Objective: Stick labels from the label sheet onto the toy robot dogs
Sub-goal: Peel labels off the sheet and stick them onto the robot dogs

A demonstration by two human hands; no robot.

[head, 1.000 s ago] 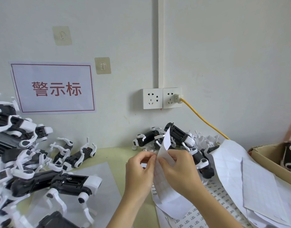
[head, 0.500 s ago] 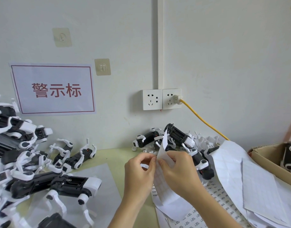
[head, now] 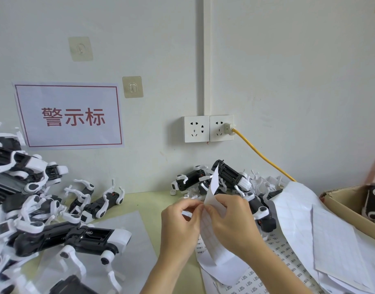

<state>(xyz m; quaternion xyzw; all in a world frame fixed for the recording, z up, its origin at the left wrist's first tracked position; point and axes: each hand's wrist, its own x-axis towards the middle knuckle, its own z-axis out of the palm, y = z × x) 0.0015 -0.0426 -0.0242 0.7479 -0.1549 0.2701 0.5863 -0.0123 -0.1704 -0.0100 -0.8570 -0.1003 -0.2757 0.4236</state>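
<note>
Little has changed over the last second: the label sheet (head: 212, 228) is still held upright between both hands at about six o'clock, and only its curled top edge is seen to have leaned slightly differently, which suggests that a label is still being worked loose and none has yet been carried to a dog. At nine o'clock a heap of toy robot dogs (head: 23, 198) is piled against the wall, made of glossy black and white moulded plastic with thin curved white legs; the nearest dog (head: 76, 238) lies on its back at about seven o'clock, its open battery bay showing, on a flat pale sheet of paper (head: 127, 247). The table (head: 144, 200) is a matt yellow-green. The left hand (head: 180, 228) is seen with thumb and forefinger drawn together in a pinch at the sheet's left edge; whether a label is held between them cannot be told. The right hand (head: 231, 223) is clamped on the sheet, fingers curled over its front. The sheet is thin, white, flexible and gridded with small rectangles. Behind it, at one o'clock, a second cluster of dogs (head: 224, 179) lies tangled. At four o'clock, spent gridded backing sheets (head: 322, 236) are draped in limp curves over printed label sheets (head: 288, 264), and a brown cardboard box (head: 348, 206) holding more dogs stands at three o'clock.
</note>
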